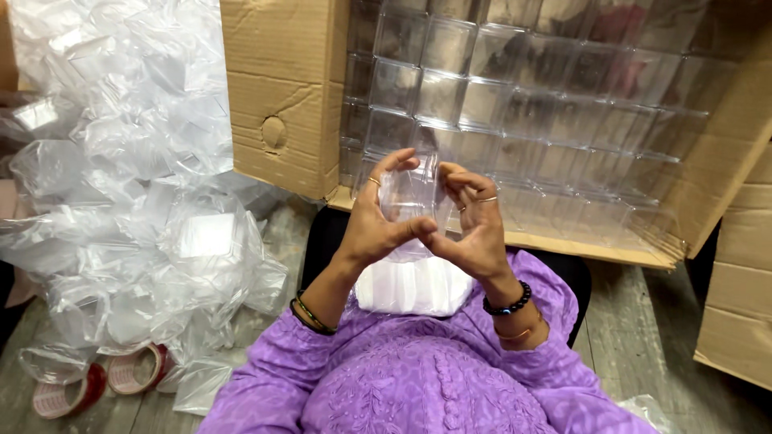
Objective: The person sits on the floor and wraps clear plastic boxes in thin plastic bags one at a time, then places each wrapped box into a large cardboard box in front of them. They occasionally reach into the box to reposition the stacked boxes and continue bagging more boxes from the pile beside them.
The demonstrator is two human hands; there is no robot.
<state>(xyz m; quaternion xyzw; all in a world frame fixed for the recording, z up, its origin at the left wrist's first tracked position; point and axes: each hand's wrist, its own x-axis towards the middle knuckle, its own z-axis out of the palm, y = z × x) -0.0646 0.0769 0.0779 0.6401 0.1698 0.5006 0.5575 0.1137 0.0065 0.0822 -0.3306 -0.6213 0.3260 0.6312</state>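
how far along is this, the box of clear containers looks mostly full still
Done: a heap of bagged containers lies to the person's left. In hand: the left hand and right hand together hold one clear container above a stack of white bags on the lap. Left: the cardboard box holds rows of clear containers, so much seems to remain.

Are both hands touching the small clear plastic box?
Touching. The head view shows the left hand and right hand gripping the clear plastic box from either side.
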